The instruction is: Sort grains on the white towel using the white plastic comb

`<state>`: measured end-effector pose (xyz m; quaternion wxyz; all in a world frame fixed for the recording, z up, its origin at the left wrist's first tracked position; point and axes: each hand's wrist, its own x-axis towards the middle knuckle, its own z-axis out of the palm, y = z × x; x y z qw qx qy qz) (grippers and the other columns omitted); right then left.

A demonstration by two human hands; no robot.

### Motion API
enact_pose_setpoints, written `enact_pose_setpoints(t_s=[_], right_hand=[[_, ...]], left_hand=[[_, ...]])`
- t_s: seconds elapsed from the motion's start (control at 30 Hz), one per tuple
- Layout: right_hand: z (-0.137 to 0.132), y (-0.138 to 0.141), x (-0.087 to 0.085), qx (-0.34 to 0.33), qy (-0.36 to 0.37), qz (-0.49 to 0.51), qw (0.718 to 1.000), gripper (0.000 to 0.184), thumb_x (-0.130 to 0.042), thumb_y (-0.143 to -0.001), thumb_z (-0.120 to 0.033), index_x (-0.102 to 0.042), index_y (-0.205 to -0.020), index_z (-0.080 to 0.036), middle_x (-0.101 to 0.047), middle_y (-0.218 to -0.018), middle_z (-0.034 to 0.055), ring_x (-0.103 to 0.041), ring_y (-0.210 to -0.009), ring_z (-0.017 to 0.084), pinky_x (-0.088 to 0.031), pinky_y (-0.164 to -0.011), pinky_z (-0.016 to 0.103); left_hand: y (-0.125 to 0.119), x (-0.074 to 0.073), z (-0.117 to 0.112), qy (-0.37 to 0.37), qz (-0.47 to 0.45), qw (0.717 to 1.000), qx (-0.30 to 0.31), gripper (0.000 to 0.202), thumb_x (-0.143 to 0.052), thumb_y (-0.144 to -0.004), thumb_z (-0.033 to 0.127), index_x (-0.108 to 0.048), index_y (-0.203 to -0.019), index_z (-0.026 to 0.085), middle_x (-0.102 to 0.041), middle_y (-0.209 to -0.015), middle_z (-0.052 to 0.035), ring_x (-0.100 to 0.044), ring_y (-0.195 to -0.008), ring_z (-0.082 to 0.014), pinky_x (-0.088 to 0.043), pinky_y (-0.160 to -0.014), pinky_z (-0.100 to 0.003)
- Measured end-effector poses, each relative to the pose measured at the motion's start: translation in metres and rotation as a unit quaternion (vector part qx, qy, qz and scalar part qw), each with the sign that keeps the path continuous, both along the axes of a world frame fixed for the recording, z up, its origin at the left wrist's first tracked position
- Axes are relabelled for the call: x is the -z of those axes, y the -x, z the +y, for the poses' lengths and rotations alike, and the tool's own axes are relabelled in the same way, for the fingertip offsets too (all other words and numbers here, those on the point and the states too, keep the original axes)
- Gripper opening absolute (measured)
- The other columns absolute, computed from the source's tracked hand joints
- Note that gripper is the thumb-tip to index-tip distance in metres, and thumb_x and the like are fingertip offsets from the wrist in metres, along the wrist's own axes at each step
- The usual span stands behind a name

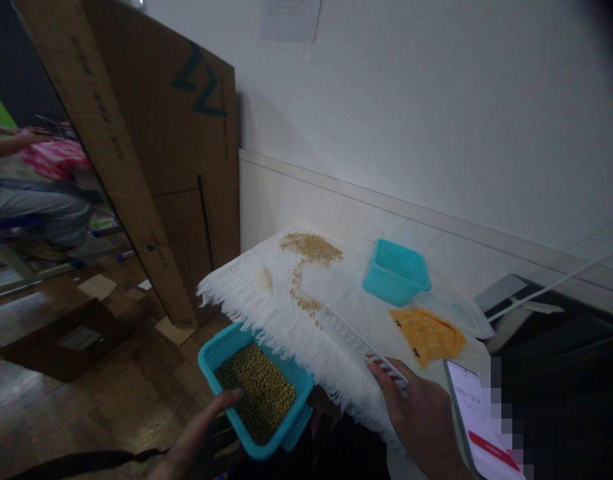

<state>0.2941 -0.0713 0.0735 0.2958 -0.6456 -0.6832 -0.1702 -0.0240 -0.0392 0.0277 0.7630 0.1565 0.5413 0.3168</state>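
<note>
My left hand (199,427) grips the near-left rim of a teal plastic bin (289,365), its thumb over the edge. The bin is held below the fringed edge of a white cloth (356,293) and contains yellow soybeans (269,380) and smaller dark green beans (229,377). Closed around one end of a white slotted plastic strip (353,338), my right hand (419,413) rests low over the cloth. By the strip's far end, a thin trail of soybeans (306,303) leads back to a spread pile of soybeans (313,247).
A second teal bin (396,275) stands near the wall, beside a clear plastic lid (456,312) and a yellow cloth (431,335). A phone (479,417) lies at right. A small whitish heap (264,279) sits at left. A tall cardboard box (186,153) and a seated person (41,200) are further left.
</note>
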Motion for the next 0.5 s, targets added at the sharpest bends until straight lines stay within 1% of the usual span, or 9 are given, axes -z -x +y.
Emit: enact_pose_setpoints(t_s=[0.1,0.23,0.33,0.43,0.5], right_hand=[[0.003,0.001,-0.002,0.007,0.005,0.010,1.000,0.059,-0.032,-0.111,-0.050,-0.080,-0.089,-0.022,-0.081,-0.071,0.0031,-0.076,-0.054,0.020,-0.058,-0.054,0.024],[0.006,0.002,-0.001,0.004,-0.001,0.020,1.000,0.060,-0.032,-0.110,-0.052,-0.080,-0.089,-0.021,-0.080,-0.071,0.0042,-0.075,-0.052,0.020,-0.057,-0.053,0.024],[0.006,0.003,-0.001,0.007,-0.002,0.029,1.000,0.060,-0.033,-0.110,-0.051,-0.080,-0.089,-0.021,-0.080,-0.071,0.0053,-0.075,-0.052,0.020,-0.057,-0.053,0.024],[0.006,0.004,-0.001,0.003,0.002,0.041,0.999,0.059,-0.034,-0.109,-0.052,-0.080,-0.088,-0.022,-0.079,-0.068,0.0048,-0.076,-0.053,0.020,-0.057,-0.053,0.024],[0.005,0.005,-0.002,0.000,0.010,0.049,0.999,0.059,-0.035,-0.109,-0.051,-0.081,-0.087,-0.022,-0.079,-0.067,0.0040,-0.076,-0.052,0.020,-0.057,-0.052,0.023]], left_hand=[[0.003,0.004,0.000,-0.008,-0.008,1.000,-0.001,0.065,-0.085,-0.066,0.054,-0.071,-0.123,0.026,-0.079,-0.125,-0.0168,-0.058,-0.137,-0.0447,-0.047,-0.113,-0.054],[0.002,0.015,0.005,0.013,0.012,1.000,-0.002,0.071,-0.082,-0.066,0.058,-0.069,-0.127,0.025,-0.078,-0.124,-0.0187,-0.056,-0.138,-0.0475,-0.047,-0.112,-0.058],[0.000,0.022,0.008,0.021,0.018,1.000,-0.007,0.074,-0.082,-0.066,0.059,-0.068,-0.130,0.024,-0.077,-0.127,-0.0197,-0.057,-0.137,-0.0480,-0.047,-0.112,-0.058],[0.000,0.027,0.007,0.020,0.017,1.000,-0.016,0.072,-0.081,-0.068,0.059,-0.068,-0.130,0.023,-0.078,-0.126,-0.0201,-0.059,-0.135,-0.0481,-0.047,-0.111,-0.059],[0.001,0.030,0.006,0.015,0.014,1.000,-0.022,0.070,-0.081,-0.069,0.059,-0.069,-0.128,0.023,-0.078,-0.124,-0.0192,-0.060,-0.135,-0.0473,-0.048,-0.111,-0.060]])
